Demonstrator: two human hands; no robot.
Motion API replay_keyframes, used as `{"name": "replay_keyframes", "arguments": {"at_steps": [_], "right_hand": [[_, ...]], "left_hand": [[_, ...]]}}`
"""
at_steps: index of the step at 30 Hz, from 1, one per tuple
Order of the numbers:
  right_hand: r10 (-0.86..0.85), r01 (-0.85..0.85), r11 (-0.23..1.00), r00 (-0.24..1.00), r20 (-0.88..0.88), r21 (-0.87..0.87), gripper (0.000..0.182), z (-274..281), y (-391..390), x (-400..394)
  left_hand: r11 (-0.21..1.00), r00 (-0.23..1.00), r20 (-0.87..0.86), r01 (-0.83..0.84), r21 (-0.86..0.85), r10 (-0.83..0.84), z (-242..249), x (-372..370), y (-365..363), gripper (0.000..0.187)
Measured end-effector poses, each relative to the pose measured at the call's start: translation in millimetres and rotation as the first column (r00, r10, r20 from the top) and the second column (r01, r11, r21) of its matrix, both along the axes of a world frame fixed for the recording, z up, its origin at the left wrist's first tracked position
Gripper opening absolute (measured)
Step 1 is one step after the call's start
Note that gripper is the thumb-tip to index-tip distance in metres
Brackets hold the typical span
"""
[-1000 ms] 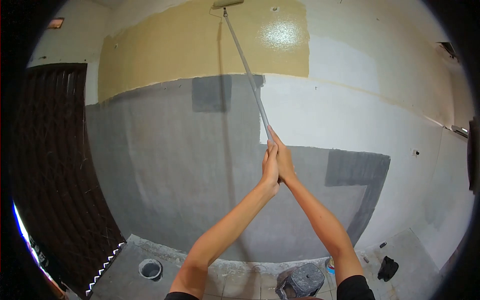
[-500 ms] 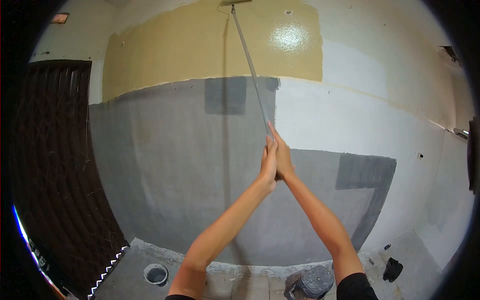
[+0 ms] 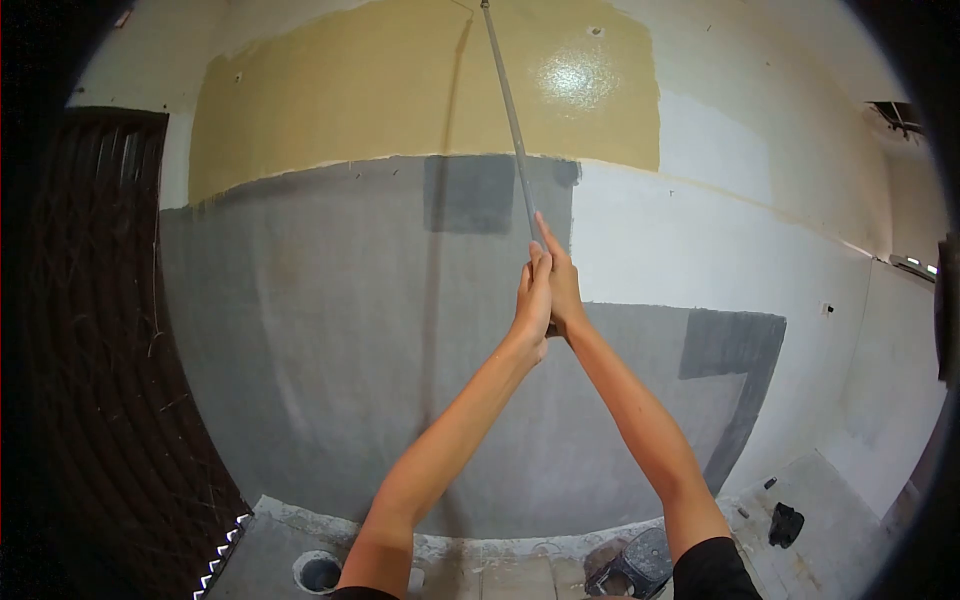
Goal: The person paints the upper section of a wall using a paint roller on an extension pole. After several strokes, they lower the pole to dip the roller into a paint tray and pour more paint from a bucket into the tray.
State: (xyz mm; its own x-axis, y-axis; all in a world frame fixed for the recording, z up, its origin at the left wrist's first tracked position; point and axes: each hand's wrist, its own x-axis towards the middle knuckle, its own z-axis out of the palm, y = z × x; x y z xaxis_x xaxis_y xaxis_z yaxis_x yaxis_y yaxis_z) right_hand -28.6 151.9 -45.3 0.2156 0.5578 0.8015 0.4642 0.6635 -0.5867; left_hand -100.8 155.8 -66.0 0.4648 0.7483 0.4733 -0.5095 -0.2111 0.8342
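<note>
Both of my hands are wrapped round the lower end of a long grey pole (image 3: 512, 120), near the middle of the view. My left hand (image 3: 534, 300) is closed on it, pressed against my right hand (image 3: 563, 285), which also grips the pole with one finger stretched along it. The pole rises past the top edge, so its far end is out of view. Behind it the wall is yellow (image 3: 330, 100) above, grey (image 3: 330, 330) below, and white (image 3: 640, 240) to the right.
A dark folding metal gate (image 3: 100, 330) stands at the left. Down on the floor are a round bucket (image 3: 318, 572) at lower left, a dark stool-like object (image 3: 645, 560) at lower centre-right and a black bag (image 3: 786, 525) at lower right.
The roller at the pole's top has gone out of view past the top edge. Both my hands and the pole sit slightly higher, and the view has shifted a little.
</note>
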Motion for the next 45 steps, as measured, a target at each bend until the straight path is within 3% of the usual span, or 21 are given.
{"name": "replay_keyframes", "arguments": {"at_steps": [5,7,9,12,18,22,23,25,28,29,31,33,35,38,41,43,45], "right_hand": [[-0.133,0.135,0.991,0.985,0.110,-0.016,0.058,-83,24,-10],[-0.160,0.167,0.985,0.976,0.150,-0.039,0.057,-103,23,-18],[-0.134,0.149,0.984,0.981,0.141,-0.102,0.057,-108,21,-25],[-0.153,0.155,0.988,0.980,0.131,-0.011,0.059,-79,32,-32],[-0.144,0.157,0.985,0.977,0.157,-0.072,0.062,6,31,-58],[-0.246,0.263,0.964,0.939,0.239,-0.041,0.056,-25,32,-61],[-0.349,0.345,0.936,0.891,0.290,0.065,0.054,-44,41,-53],[-0.550,0.469,0.833,0.758,0.351,0.291,0.050,-74,65,-30],[-0.372,0.415,0.908,0.863,0.342,-0.059,0.049,-75,45,-34],[-0.330,0.365,0.928,0.898,0.292,-0.074,0.049,-71,44,-32],[-0.241,0.261,0.961,0.952,0.188,-0.090,0.051,-45,47,-26],[-0.253,0.268,0.957,0.958,0.139,-0.106,0.054,-4,44,-19],[-0.268,0.292,0.950,0.944,0.195,-0.111,0.056,67,30,-5],[-0.352,0.369,0.928,0.910,0.218,-0.044,0.055,100,32,10],[-0.419,0.423,0.904,0.853,0.312,0.058,0.055,74,48,41],[-0.492,0.456,0.871,0.815,0.307,0.185,0.054,23,50,59],[-0.452,0.471,0.882,0.840,0.300,0.009,0.052,-20,22,59]], "left_hand": [[0.984,0.977,-0.144,-0.140,0.106,0.155,-72,-27,12,0.076],[0.984,0.954,-0.255,-0.126,0.128,0.156,-93,-43,9,0.080],[0.980,0.935,-0.313,-0.120,0.159,0.166,-91,-56,7,0.082],[0.969,0.924,-0.327,-0.133,0.209,0.197,-61,-73,1,0.084],[0.977,0.970,-0.167,-0.154,0.146,0.178,-4,-79,24,0.092],[0.976,0.983,-0.015,-0.181,0.118,0.184,-47,-78,28,0.077],[0.988,0.990,-0.053,-0.132,-0.079,0.128,-62,-81,23,0.067],[0.962,0.986,-0.078,-0.163,-0.221,0.149,-97,-74,13,0.056],[0.963,0.995,-0.091,-0.061,-0.263,0.039,-123,-64,-3,0.048],[0.962,0.998,-0.070,-0.029,-0.273,0.010,-122,-57,-5,0.047],[0.958,0.999,-0.025,0.037,-0.284,-0.046,-101,-48,-17,0.045],[0.968,0.995,0.008,0.096,-0.233,-0.096,-66,-35,-20,0.045],[0.983,0.993,0.067,0.109,-0.148,-0.100,-11,-17,-17,0.048],[0.981,0.984,0.067,0.173,-0.089,-0.168,18,-7,-19,0.051],[0.979,0.988,0.062,0.148,-0.138,-0.140,-5,14,-29,0.053],[0.974,0.994,0.049,0.105,-0.200,-0.098,-39,31,-41,0.054],[0.968,0.998,0.055,0.044,-0.247,-0.031,-86,57,-48,0.053]]}}
